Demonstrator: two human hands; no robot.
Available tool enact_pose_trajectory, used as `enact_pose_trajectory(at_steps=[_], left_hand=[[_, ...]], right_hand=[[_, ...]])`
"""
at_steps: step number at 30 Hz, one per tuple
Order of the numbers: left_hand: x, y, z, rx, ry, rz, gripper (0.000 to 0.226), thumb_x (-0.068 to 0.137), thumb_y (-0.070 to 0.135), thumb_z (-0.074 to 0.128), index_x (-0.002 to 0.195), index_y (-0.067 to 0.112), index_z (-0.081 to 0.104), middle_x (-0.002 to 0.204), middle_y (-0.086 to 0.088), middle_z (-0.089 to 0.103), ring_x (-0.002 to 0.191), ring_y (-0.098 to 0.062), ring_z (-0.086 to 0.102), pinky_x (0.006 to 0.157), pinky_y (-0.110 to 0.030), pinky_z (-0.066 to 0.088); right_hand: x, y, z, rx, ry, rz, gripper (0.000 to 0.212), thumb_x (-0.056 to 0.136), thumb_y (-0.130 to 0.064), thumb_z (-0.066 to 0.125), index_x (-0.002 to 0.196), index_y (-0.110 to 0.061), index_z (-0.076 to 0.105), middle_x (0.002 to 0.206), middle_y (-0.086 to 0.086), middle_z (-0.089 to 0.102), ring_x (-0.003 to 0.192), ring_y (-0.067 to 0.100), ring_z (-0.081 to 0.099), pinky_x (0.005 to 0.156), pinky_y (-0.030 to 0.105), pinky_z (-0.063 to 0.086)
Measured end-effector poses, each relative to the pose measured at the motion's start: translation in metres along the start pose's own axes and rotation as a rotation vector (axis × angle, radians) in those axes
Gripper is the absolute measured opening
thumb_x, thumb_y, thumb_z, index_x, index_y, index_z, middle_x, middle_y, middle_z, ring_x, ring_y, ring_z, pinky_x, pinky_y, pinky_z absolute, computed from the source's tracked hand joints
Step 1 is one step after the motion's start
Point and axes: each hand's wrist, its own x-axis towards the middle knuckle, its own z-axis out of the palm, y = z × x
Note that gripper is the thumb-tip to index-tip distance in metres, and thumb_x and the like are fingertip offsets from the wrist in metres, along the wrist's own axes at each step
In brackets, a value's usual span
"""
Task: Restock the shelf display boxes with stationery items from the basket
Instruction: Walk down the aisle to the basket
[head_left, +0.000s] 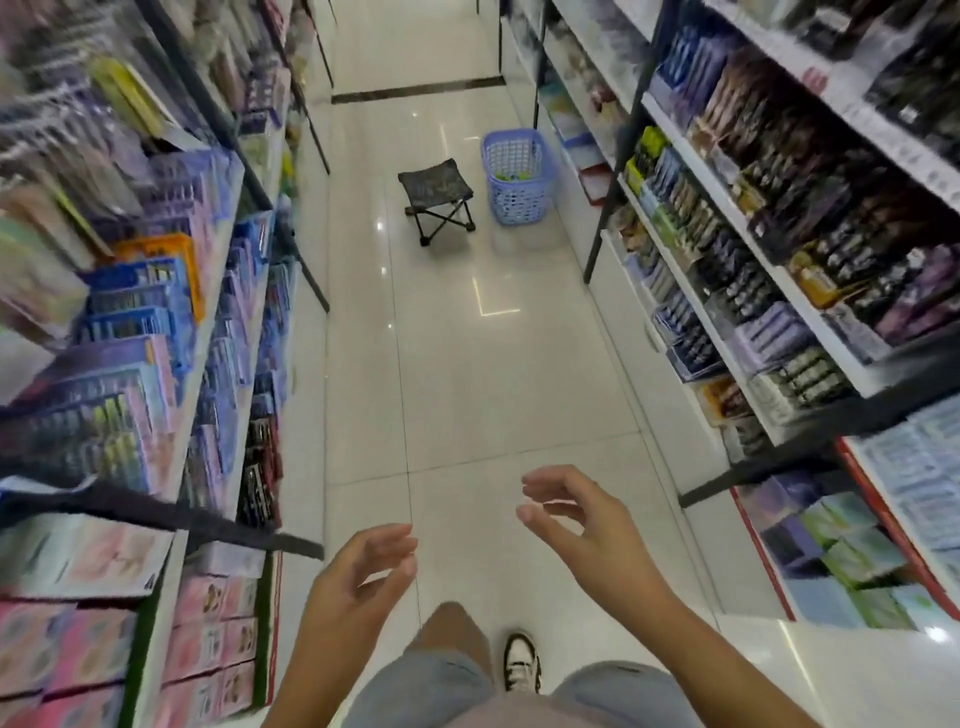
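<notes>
A blue plastic basket (519, 174) stands on the floor far down the aisle, close to the right-hand shelves, with a few small green items at its bottom. My left hand (358, 577) and my right hand (576, 514) hang in front of me over the floor, fingers loosely curled, holding nothing. Both are far from the basket. Display boxes of pens (748, 260) fill the right-hand shelves, and blue and pink display boxes (130, 364) fill the left-hand shelves.
A small black folding stool (437, 200) stands in the aisle just left of the basket. Shelving lines both sides of the white tiled floor (478, 374). My foot in a white shoe (522, 665) is below.
</notes>
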Motion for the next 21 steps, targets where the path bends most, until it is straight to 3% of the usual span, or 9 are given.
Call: enact_pose_trajectory(at_steps=[8,15,21], left_hand=[[0.187,0.049,-0.004,0.022,-0.051,0.032,0.022,0.086,0.010,0.067,0.102,0.025,0.066,0.100,0.009,0.072,0.095,-0.004,0.066,0.077,-0.011,0.050],[0.356,0.113,-0.008,0.078,-0.190,0.113,0.021,0.087,0.022,0.066,0.105,0.034,0.065,0.102,0.016,0.070,0.098,-0.001,0.065,0.078,-0.009,0.049],[0.474,0.148,-0.013,0.076,-0.190,0.109,0.022,0.087,0.019,0.067,0.105,0.031,0.065,0.102,0.013,0.070,0.097,-0.003,0.066,0.077,-0.012,0.051]], right_hand=[[0.164,-0.007,-0.010,-0.021,0.054,0.081,0.016,0.083,-0.036,0.068,0.098,-0.038,0.064,0.099,-0.019,0.067,0.097,-0.002,0.062,0.084,0.014,0.050],[0.276,-0.008,-0.034,0.011,0.208,0.251,0.014,0.083,-0.020,0.070,0.094,-0.025,0.066,0.093,-0.008,0.070,0.088,0.000,0.065,0.088,0.032,0.054],[0.402,-0.037,-0.045,0.006,0.229,0.228,0.015,0.082,-0.027,0.070,0.096,-0.029,0.065,0.094,-0.017,0.070,0.089,-0.004,0.064,0.083,0.023,0.053]])
